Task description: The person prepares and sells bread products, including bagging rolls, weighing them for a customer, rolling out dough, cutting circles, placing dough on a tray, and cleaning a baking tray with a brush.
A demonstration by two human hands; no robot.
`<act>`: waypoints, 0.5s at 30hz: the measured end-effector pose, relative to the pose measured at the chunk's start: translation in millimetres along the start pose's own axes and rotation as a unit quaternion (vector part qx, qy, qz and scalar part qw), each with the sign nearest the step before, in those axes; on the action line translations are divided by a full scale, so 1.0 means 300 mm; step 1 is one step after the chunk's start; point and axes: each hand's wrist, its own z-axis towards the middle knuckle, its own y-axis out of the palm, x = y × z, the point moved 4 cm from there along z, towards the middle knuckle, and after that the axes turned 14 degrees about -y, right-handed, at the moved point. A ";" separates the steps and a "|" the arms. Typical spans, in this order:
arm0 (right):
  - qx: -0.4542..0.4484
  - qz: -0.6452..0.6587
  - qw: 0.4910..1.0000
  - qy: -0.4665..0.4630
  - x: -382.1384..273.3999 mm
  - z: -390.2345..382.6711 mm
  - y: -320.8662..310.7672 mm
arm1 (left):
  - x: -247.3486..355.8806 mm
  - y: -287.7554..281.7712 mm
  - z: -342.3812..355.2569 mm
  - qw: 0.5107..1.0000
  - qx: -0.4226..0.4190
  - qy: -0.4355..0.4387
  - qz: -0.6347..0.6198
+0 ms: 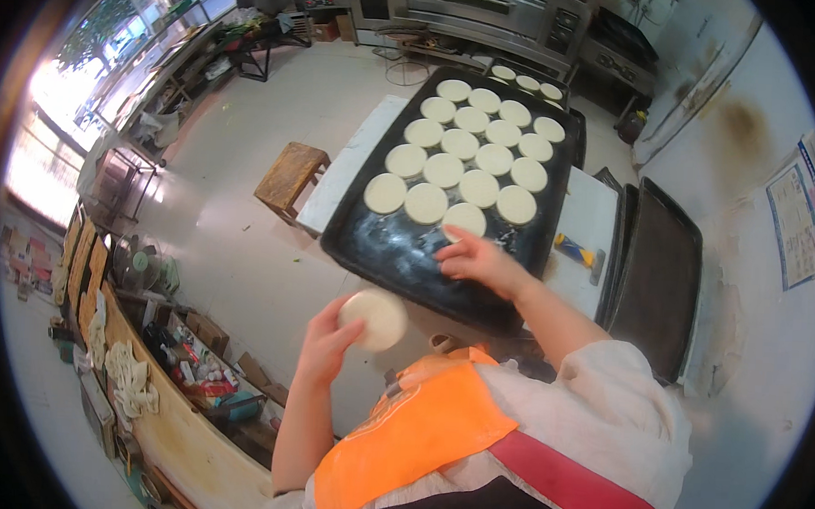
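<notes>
Dough disc, pale, pinched at one edge by the left hand beside the black tray, could drop if that grip slackens; right hand, fingers partly extended, apparently empty, overlaps a front-row disc, which careless pressure could dent.

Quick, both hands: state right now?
Left hand: closed, holding a pale dough round.
Right hand: open, at another round on the black tray; contact unclear.
</notes>
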 end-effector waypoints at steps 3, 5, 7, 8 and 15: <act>0.028 -0.031 0.998 -0.047 -0.004 -0.030 -0.077 | 0.099 0.229 0.168 0.994 -0.101 0.018 0.042; 0.149 -0.184 0.972 0.014 -0.001 -0.070 -0.219 | 0.113 0.238 0.202 0.996 -0.050 0.045 0.052; 0.152 -0.388 0.908 0.036 -0.046 -0.107 -0.298 | 0.051 0.120 0.201 0.996 0.014 0.076 0.036; 0.096 -0.509 0.855 0.022 -0.077 -0.115 -0.305 | -0.003 0.026 0.179 0.990 0.100 0.088 0.050; 0.085 -0.573 0.814 -0.033 0.046 0.117 -0.339 | -0.724 -0.528 -0.619 0.601 0.727 -0.047 0.329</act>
